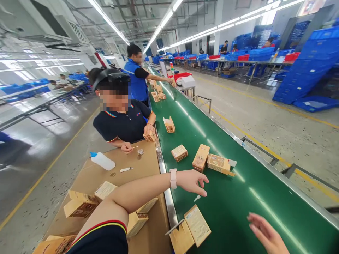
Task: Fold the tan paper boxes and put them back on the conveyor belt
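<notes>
The right hand [267, 233], fingers half-curled and released, hangs above the green conveyor belt [230, 211]; the lower edge cuts off its wrist. Left of those fingers, a tan printed cardboard carton [198, 225] lies flat, probably for stable support. The left hand [192, 180] has loosely spread fingers grasping nothing visible; its palm is hidden. Just below its nearest fingertip is a small white plastic piece [197, 198]; whether it touches the belt cannot be told. Beyond these fingers, a brown-tan open-ended carton [217, 162] lies sideways, apparently keeping its flaps free; its interior is obscured.
</notes>
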The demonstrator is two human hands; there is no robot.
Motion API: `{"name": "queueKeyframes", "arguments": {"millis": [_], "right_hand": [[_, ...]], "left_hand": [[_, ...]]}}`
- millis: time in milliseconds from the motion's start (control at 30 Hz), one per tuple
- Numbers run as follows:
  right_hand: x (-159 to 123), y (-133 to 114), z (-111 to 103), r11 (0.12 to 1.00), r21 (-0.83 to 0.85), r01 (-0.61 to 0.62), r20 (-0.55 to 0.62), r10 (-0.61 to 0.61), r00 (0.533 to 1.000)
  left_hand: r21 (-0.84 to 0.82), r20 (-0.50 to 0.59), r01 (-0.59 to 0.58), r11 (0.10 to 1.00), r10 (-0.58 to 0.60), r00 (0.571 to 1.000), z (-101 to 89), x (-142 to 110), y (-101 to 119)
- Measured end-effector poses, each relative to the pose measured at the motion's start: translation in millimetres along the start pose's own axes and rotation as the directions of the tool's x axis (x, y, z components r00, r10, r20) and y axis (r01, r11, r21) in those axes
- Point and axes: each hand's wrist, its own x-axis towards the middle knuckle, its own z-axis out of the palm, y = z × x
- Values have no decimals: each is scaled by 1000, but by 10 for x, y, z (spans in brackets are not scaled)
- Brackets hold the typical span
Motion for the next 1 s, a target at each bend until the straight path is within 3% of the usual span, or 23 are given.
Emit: {"name": "queueKeyframes", "arguments": {"millis": [100,200,333,400,467,533,600,667,733,867,933,1000], "right_hand": [[423,-439,66,977,-188,101,-18,-106,994],[920,-721,172,841,-499,206,-20,-249,968],[1412,-867,352,603,-792,98,-21,-187,982],[1557,-883,432,576,-818,-5,-76,-99,992],[1635,-894,479,618,-777,-118,-147,4,989],[1619,-930,488,673,-727,-134,-195,-16,981],[1481,-1008,466,690,-724,-2,-211,-219,953],[1243,-1114,438,624,-764,166,-176,-449,876],[974,-1206,427,522,-807,276,-75,-554,829],[535,-1152,466,380,-801,462,209,-545,812],[388,-996,477,348,-707,615,342,-593,729],[301,-800,456,356,-634,687,298,-706,642]], "left_hand": [[-15,108,-44,999,45,993,196,-36,92],[-30,217,-83,996,87,972,378,-94,188],[-67,227,-107,992,120,966,572,-96,249],[-99,190,-108,989,125,974,632,-36,235],[-146,143,-95,985,117,983,663,39,205],[-201,75,-81,976,98,992,687,96,178],[-244,-7,-76,967,76,997,725,122,167],[-269,-88,-65,961,43,995,782,142,167],[-283,-153,-27,959,-18,988,861,198,169],[-291,-355,32,956,-139,924,1121,467,225],[-274,-403,10,962,-124,907,1246,616,306],[-223,-358,25,974,-106,928,1280,709,411]]}}
